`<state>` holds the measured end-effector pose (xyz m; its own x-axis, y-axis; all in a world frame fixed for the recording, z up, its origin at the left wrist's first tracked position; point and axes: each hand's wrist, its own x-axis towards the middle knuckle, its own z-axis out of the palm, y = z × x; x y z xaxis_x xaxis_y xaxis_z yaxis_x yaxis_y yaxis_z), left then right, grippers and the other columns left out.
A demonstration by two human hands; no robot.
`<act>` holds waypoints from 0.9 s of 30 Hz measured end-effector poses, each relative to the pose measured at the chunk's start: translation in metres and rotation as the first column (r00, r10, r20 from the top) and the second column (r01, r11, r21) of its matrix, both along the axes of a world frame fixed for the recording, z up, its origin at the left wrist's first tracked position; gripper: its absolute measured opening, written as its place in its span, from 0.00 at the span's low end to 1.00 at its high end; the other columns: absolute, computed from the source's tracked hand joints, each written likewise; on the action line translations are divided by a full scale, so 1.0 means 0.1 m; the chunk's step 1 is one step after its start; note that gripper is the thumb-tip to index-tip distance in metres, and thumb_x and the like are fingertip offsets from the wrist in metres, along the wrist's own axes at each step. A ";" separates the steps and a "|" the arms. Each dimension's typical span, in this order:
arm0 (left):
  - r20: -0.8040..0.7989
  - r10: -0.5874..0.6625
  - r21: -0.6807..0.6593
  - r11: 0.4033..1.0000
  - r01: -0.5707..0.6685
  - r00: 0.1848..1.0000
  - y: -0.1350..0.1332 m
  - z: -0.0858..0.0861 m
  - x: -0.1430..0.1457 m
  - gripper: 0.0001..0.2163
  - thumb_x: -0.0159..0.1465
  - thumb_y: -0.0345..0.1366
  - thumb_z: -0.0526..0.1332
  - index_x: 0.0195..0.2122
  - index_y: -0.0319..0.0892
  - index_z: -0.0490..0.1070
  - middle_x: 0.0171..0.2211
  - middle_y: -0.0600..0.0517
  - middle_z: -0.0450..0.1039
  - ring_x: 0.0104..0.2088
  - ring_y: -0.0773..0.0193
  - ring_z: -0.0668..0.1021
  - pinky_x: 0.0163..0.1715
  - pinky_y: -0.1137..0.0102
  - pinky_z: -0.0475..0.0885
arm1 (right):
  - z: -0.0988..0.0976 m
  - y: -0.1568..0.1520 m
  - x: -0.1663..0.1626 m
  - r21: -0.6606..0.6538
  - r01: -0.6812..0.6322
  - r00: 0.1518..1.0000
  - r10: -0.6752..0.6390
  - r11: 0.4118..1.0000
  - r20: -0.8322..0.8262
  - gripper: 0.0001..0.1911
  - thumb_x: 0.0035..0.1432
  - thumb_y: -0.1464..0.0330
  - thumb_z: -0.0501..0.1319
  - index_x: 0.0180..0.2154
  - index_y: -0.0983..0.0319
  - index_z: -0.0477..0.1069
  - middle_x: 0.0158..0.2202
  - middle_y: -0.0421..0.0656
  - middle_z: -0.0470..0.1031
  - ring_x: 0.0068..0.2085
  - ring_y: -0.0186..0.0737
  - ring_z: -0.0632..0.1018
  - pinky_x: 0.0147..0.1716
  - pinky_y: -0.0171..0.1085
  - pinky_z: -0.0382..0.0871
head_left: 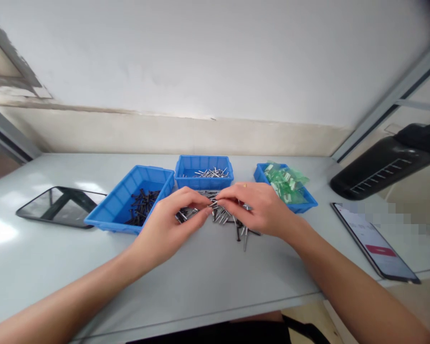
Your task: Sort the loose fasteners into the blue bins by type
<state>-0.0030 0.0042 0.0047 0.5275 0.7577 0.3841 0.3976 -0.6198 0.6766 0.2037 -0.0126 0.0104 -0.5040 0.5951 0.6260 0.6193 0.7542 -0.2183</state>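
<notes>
A loose pile of mixed silver and black screws [232, 219] lies on the grey table [208, 277] in front of three blue bins. My left hand [168, 224] rests at the pile's left edge, fingers curled in a pinch around a few screws. My right hand [258, 208] covers the pile's right part, its fingertips pressed together on a silver screw near the left hand's fingertips. The two hands almost touch above the pile.
The left blue bin [111, 210] holds black screws, the middle bin [204, 165] silver ones, the right bin [301, 205] green-and-white packets. A dark tablet [59, 206] lies far left, a phone [374, 241] with lit screen at right, a black device [383, 167] behind it.
</notes>
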 end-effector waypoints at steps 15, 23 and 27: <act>-0.008 0.041 0.285 0.958 -0.037 0.999 -0.01 -0.05 -0.01 0.04 0.61 0.32 0.60 0.37 0.44 0.72 0.35 0.53 0.72 0.37 0.66 0.74 0.38 0.72 0.71 | -0.01 0.02 -0.06 -0.200 0.036 0.968 0.015 0.979 0.251 0.11 0.65 0.69 0.50 0.41 0.64 0.70 0.33 0.43 0.76 0.34 0.36 0.75 0.32 0.34 0.65; -0.016 0.088 0.111 0.990 -0.085 0.996 -0.01 -0.02 0.01 0.04 0.61 0.35 0.60 0.36 0.45 0.72 0.35 0.55 0.73 0.37 0.66 0.74 0.38 0.72 0.69 | 0.01 0.01 0.02 -0.034 0.056 0.990 -0.051 0.998 0.128 0.09 0.64 0.68 0.52 0.38 0.63 0.69 0.29 0.40 0.75 0.30 0.33 0.73 0.30 0.32 0.63; -0.034 0.031 0.032 0.999 -0.030 0.999 0.01 -0.05 0.02 0.05 0.62 0.35 0.58 0.36 0.45 0.73 0.35 0.55 0.73 0.37 0.66 0.74 0.38 0.72 0.69 | 0.01 0.00 0.00 0.022 -0.022 0.997 0.021 1.000 0.070 0.08 0.63 0.69 0.53 0.39 0.63 0.70 0.28 0.39 0.74 0.28 0.32 0.72 0.28 0.31 0.62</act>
